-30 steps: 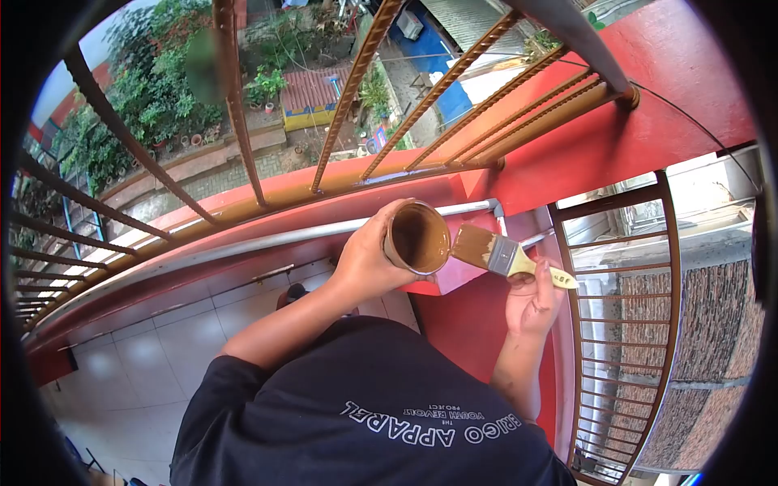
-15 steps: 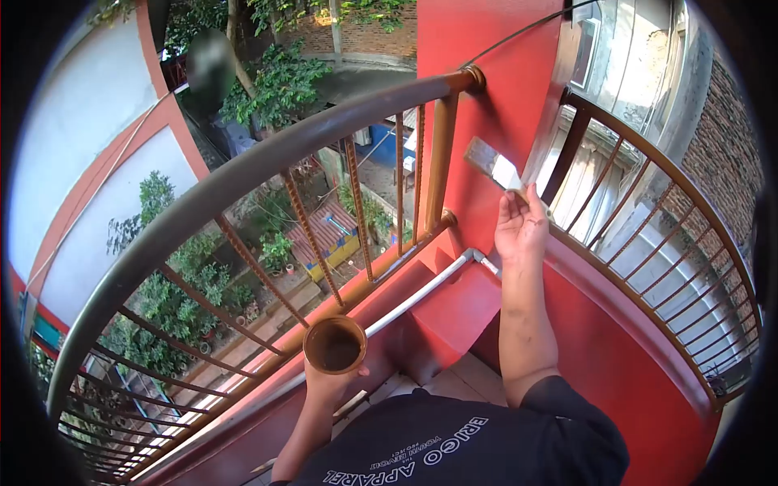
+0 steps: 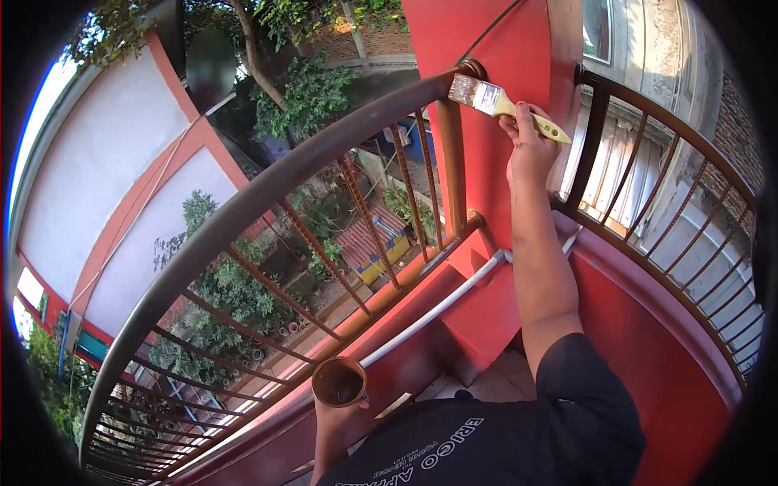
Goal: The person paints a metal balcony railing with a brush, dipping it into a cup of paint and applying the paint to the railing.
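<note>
A paintbrush (image 3: 504,105) with a pale handle and a metal band is in my right hand (image 3: 527,131), fingers closed round the handle. Its brown-stained bristles are at the top rail's end, beside the red pillar (image 3: 494,178); whether they touch the rail is hard to tell. The curved brown handrail (image 3: 267,182) runs down to the left. Low in the view, my left hand (image 3: 340,411) is wrapped round a brown cup (image 3: 339,382), whose inside looks dark. The cup is near the railing's lower bar.
Ribbed brown balusters (image 3: 312,235) stand under the handrail. A white pipe (image 3: 429,313) runs along the red ledge. Another brown railing (image 3: 648,113) curves away at the right. Beyond the balcony, far below, are plants (image 3: 235,300) and a small corrugated roof (image 3: 373,236).
My right hand has moved up with the brush, which has turned more level and come to the rail's end. The view has shifted, and the cup appears slightly lower.
</note>
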### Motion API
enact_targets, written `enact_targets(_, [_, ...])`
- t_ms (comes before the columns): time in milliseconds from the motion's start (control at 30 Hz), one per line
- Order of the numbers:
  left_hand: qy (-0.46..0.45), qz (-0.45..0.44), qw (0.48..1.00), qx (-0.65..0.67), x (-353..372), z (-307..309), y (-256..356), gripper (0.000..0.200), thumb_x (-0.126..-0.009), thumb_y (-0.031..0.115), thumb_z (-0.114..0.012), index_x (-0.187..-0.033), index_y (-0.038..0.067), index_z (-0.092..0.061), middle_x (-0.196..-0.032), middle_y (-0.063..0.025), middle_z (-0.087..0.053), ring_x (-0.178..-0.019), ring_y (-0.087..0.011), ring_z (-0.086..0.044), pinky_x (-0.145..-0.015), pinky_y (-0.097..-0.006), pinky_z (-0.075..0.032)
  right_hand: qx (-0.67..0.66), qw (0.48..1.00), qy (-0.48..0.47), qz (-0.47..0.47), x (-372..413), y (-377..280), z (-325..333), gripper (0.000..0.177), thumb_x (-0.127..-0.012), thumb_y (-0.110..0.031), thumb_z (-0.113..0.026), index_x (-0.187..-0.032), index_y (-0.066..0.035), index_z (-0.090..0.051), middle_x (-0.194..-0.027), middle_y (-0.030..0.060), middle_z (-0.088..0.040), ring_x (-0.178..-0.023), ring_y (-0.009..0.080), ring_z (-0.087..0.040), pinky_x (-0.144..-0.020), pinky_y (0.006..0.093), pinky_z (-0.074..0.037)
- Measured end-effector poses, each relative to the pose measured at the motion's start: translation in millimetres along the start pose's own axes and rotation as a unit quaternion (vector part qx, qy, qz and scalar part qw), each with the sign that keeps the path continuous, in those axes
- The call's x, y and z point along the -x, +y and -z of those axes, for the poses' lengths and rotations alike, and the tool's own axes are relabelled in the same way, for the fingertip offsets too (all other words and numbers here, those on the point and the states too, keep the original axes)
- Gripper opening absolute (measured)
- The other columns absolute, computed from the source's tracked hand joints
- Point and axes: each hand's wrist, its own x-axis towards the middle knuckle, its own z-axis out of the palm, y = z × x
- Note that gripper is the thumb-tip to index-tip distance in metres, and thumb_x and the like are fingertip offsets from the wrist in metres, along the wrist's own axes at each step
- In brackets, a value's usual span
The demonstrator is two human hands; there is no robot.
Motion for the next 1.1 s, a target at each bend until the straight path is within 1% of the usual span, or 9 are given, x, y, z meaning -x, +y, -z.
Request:
enact_targets(167, [0.008, -0.010, 1.000, 0.013, 3, -1, 5, 0.078, -0.058, 0.012, -0.098, -0.123, -0.001, -0.058, -0.089, -0.0064, -0.067, -0.069, -0.0131, -0.065, -0.058, -0.0261, -0.054, 0.017, 0.999, -0.023, 0.030, -6, 8, 5, 0.015, -0.094, -0.006, -0.069, -0.101, 0.006, -0.067, -0.090, 0.0099, -0.069, -0.074, 0.0156, -0.069, -0.072, 0.0289, -0.062])
enact_targets(300, [0.019, 0.004, 1.000, -0.002, 6, 0, 2, 0.073, -0.060, 0.005, -0.094, -0.123, -0.001, -0.058, -0.088, -0.0056, -0.067, -0.070, -0.0129, -0.066, -0.059, -0.0256, -0.054, 0.174, 0.966, -0.057, 0.180, -8, 23, -3, 0.009, -0.090, -0.006, -0.073, -0.091, 0.003, -0.071, -0.078, 0.0069, -0.070, -0.068, 0.0135, -0.067, -0.064, 0.0261, -0.053])
enact_targets(367, [0.014, 0.010, 1.000, -0.008, 6, 2, -4, 0.070, -0.061, 0.002, -0.092, -0.123, -0.001, -0.058, -0.088, -0.0052, -0.067, -0.071, -0.0129, -0.066, -0.059, -0.0258, -0.054, 0.271, 0.905, -0.120, 0.306, 14, 11, -20, 0.007, -0.086, -0.005, -0.076, -0.089, 0.000, -0.072, -0.075, 0.0084, -0.069, -0.065, 0.0175, -0.066, -0.060, 0.0289, -0.050])
enact_targets(433, [0.013, 0.007, 1.000, -0.010, 4, 0, -8, 0.070, -0.062, 0.002, -0.092, -0.122, -0.002, -0.058, -0.088, -0.0051, -0.067, -0.072, -0.0129, -0.066, -0.059, -0.0257, -0.054, 0.245, 0.884, -0.190, 0.349, 41, -1, -33, 0.006, -0.084, -0.004, -0.076, -0.088, -0.002, -0.072, -0.073, 0.0105, -0.067, -0.065, 0.0221, -0.065, -0.061, 0.0304, -0.050])
enact_targets(633, [0.030, 0.021, 0.999, -0.006, 7, -11, 1, 0.071, -0.060, 0.004, -0.093, -0.122, -0.002, -0.058, -0.089, -0.0049, -0.067, -0.073, -0.0130, -0.066, -0.059, -0.0257, -0.054, 0.141, 0.975, -0.082, 0.153, -11, 26, 1, 0.011, -0.090, -0.007, -0.073, -0.091, 0.004, -0.071, -0.083, 0.0063, -0.071, -0.072, 0.0101, -0.065, -0.064, 0.0243, -0.050])
enact_targets(733, [0.028, 0.022, 0.999, -0.012, 9, -7, 0, 0.071, -0.061, 0.003, -0.093, -0.122, -0.002, -0.058, -0.088, -0.0048, -0.067, -0.072, -0.0131, -0.066, -0.058, -0.0258, -0.054, 0.208, 0.949, -0.042, 0.231, -39, 40, 16, 0.011, -0.090, -0.007, -0.073, -0.092, 0.004, -0.072, -0.083, 0.0085, -0.072, -0.074, 0.0137, -0.068, -0.067, 0.0271, -0.054])
enact_targets(833, [0.026, 0.030, 0.999, -0.014, 11, -6, -5, 0.068, -0.062, 0.002, -0.092, -0.122, -0.001, -0.058, -0.086, -0.0048, -0.067, -0.071, -0.0132, -0.066, -0.056, -0.0258, -0.053, 0.267, 0.882, -0.161, 0.353, 6, 18, -8, 0.009, -0.085, -0.005, -0.077, -0.089, 0.000, -0.071, -0.081, 0.0120, -0.071, -0.071, 0.0217, -0.069, -0.065, 0.0285, -0.054])
enact_targets(933, [0.019, 0.026, 0.999, -0.030, 10, -6, -7, 0.067, -0.063, 0.001, -0.091, -0.121, -0.002, -0.058, -0.085, -0.0051, -0.067, -0.071, -0.0134, -0.066, -0.055, -0.0256, -0.052, 0.189, 0.898, -0.241, 0.315, 46, -2, -23, 0.009, -0.084, -0.004, -0.078, -0.086, 0.000, -0.071, -0.079, 0.0116, -0.071, -0.068, 0.0225, -0.068, -0.062, 0.0315, -0.053])
enact_targets(1100, [0.035, 0.028, 0.998, -0.039, 14, -5, -6, 0.068, -0.060, 0.000, -0.092, -0.120, -0.001, -0.059, -0.083, -0.0052, -0.066, -0.071, -0.0139, -0.066, -0.055, -0.0252, -0.052, 0.255, 0.903, -0.080, 0.336, -23, -8, -15, 0.008, -0.085, -0.005, -0.076, -0.084, 0.001, -0.071, -0.076, 0.0113, -0.071, -0.066, 0.0228, -0.067, -0.061, 0.0324, -0.052])
